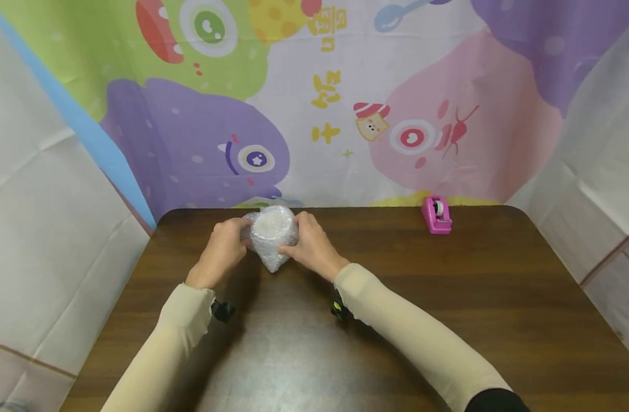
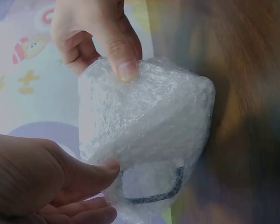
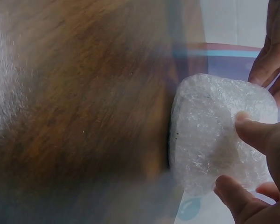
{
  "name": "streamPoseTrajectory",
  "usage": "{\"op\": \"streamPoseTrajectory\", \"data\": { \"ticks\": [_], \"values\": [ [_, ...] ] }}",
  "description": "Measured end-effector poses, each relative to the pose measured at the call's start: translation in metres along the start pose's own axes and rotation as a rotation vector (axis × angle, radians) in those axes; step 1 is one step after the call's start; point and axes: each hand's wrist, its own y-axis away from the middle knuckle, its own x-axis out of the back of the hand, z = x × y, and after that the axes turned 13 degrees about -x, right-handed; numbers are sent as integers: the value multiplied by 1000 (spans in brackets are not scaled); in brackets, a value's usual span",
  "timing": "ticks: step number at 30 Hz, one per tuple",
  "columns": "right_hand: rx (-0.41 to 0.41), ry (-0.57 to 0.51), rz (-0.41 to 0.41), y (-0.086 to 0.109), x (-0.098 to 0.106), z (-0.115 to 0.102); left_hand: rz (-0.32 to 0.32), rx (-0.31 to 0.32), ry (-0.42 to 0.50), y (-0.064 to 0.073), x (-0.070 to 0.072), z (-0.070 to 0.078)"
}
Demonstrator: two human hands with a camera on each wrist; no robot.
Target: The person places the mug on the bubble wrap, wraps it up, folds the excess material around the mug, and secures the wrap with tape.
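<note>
Between my two hands is a mug [image 1: 273, 233] wrapped in clear bubble wrap, near the far edge of the table. A dark-edged handle shows through the wrap on its left side in the left wrist view. My left hand [image 1: 222, 250] pinches the wrap at the handle side, thumb in front. On the opposite side, my right hand [image 1: 314, 245] grips the bundle, its thumb on the near face and its fingers round the side. In the right wrist view the bubble wrap [image 3: 205, 135] covers the mug's wall and hides its surface.
A pink tape dispenser [image 1: 438, 216] with a roll in it stands at the back right of the brown wooden table [image 1: 448, 297]. A cartoon-printed cloth [image 1: 304, 114] hangs right behind the table's far edge. Pale sheets hang on both sides.
</note>
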Motion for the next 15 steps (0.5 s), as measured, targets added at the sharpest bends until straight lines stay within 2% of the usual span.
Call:
{"op": "streamPoseTrajectory", "data": {
  "ticks": [4,11,15],
  "values": [
    [2,1,-14,-4,-2,-4,4,17,12,-1,2,-6],
    [0,8,-30,-15,-4,-8,41,3,7,-5,3,-18],
    [13,14,-48,-22,-9,-10,52,15,7,-5,3,-25]
  ]
}}
